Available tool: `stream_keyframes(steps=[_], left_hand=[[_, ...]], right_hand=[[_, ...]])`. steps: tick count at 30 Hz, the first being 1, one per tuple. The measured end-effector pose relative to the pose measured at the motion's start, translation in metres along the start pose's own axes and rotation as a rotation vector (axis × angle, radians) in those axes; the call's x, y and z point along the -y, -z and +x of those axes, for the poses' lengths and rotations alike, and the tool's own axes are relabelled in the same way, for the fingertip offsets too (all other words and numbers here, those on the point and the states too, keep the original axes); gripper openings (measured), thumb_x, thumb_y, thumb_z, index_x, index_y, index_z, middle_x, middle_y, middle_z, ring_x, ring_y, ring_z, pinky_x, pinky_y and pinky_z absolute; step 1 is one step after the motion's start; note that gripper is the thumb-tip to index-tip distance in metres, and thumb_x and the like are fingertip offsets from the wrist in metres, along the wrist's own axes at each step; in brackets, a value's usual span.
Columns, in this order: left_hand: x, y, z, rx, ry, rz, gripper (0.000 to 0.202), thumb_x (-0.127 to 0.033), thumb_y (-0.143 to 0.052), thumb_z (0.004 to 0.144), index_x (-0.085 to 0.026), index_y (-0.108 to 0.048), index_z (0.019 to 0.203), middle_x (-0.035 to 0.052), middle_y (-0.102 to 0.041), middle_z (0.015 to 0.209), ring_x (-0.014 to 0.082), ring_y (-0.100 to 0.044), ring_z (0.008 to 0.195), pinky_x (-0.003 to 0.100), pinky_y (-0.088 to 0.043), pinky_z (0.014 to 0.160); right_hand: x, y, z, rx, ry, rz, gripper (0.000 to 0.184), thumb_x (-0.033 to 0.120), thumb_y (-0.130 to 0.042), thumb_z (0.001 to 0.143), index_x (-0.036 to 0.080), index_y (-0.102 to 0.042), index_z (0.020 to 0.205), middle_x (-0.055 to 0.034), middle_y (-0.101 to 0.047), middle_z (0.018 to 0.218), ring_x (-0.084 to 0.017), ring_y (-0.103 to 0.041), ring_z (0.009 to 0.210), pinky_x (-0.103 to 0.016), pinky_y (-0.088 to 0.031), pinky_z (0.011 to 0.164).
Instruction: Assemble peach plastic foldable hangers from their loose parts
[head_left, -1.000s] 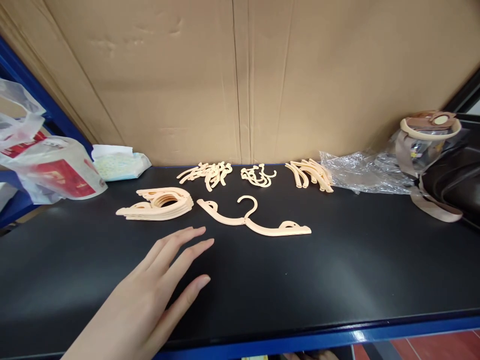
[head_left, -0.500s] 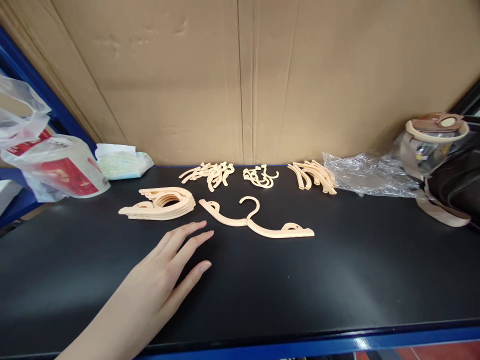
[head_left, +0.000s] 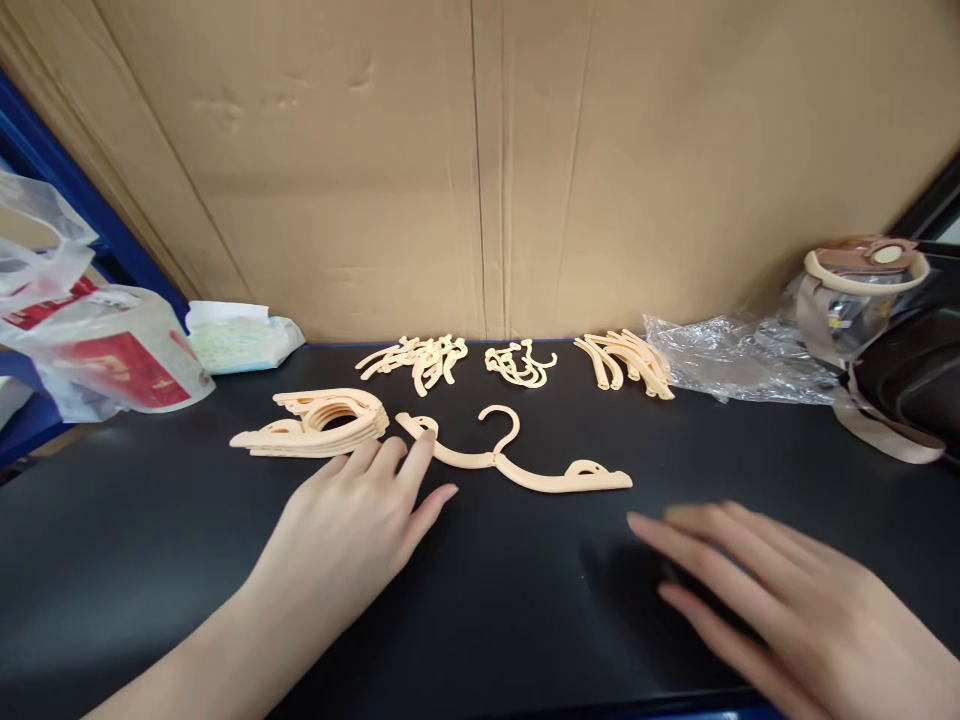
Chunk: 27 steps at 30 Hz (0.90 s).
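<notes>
My left hand (head_left: 352, 535) lies flat on the black shelf (head_left: 525, 620) with its fingers spread. Its fingertips reach the left end of a cream plastic hanger (head_left: 517, 460) that lies assembled in the middle. My right hand (head_left: 787, 600) hovers low at the right, fingers stretched out and a little blurred, empty. A stack of folded cream hangers (head_left: 315, 425) sits just beyond my left hand. Along the back lie three small piles of cream parts: left arms (head_left: 416, 357), hooks (head_left: 520, 362) and right arms (head_left: 622, 362).
A cardboard wall (head_left: 480, 160) closes the back. Plastic bags with red print (head_left: 97, 350) and a tissue pack (head_left: 240, 335) sit at the left. Crumpled clear film (head_left: 735, 355), a lidded bottle (head_left: 855, 290) and a dark bag (head_left: 915, 375) crowd the right.
My left hand has slid forward until its fingers reach the hanger's left end. My right hand has come into view from the lower right.
</notes>
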<state>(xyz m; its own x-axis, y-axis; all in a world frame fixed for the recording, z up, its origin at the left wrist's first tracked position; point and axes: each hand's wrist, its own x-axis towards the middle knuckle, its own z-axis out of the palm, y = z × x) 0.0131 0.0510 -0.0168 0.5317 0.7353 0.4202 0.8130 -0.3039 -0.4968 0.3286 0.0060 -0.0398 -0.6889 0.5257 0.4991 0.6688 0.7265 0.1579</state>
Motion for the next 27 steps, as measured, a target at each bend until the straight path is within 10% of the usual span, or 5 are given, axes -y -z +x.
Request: stream_keyframes(steps=[9,18,27], left_hand=[[-0.018,-0.006,0.052,0.212,-0.027,-0.108,0.053,-0.047,-0.037,0.096,-0.012,-0.064,0.066,0.0088,-0.062,0.055,0.0252,-0.063,0.050,0.029,-0.034,0.045],[-0.007,-0.013,0.043,0.199,0.039,-0.338,0.040,-0.048,-0.043,0.093,-0.013,-0.063,0.100,0.0056,-0.067,0.078,0.0237,-0.065,0.071,0.030,-0.043,0.051],[-0.010,-0.018,0.040,0.236,-0.011,-0.730,0.076,-0.062,-0.061,0.077,-0.020,-0.037,0.136,0.0091,-0.058,0.125,0.0262,-0.056,0.111,0.038,-0.048,0.090]], right_hand=[[-0.075,-0.046,0.079,0.209,0.147,-0.247,0.024,0.024,-0.043,0.095,0.016,-0.064,0.105,-0.0052,-0.059,0.084,-0.019,-0.056,0.072,-0.034,-0.041,0.066],[-0.071,-0.060,0.084,0.088,0.076,-0.084,0.026,0.026,-0.044,0.096,0.016,-0.060,0.114,-0.0049,-0.062,0.095,-0.019,-0.058,0.082,-0.033,-0.045,0.074],[-0.063,-0.058,0.083,0.187,0.046,0.158,0.029,0.028,-0.040,0.097,0.020,-0.054,0.122,-0.0083,-0.057,0.112,-0.018,-0.059,0.097,-0.034,-0.051,0.083]])
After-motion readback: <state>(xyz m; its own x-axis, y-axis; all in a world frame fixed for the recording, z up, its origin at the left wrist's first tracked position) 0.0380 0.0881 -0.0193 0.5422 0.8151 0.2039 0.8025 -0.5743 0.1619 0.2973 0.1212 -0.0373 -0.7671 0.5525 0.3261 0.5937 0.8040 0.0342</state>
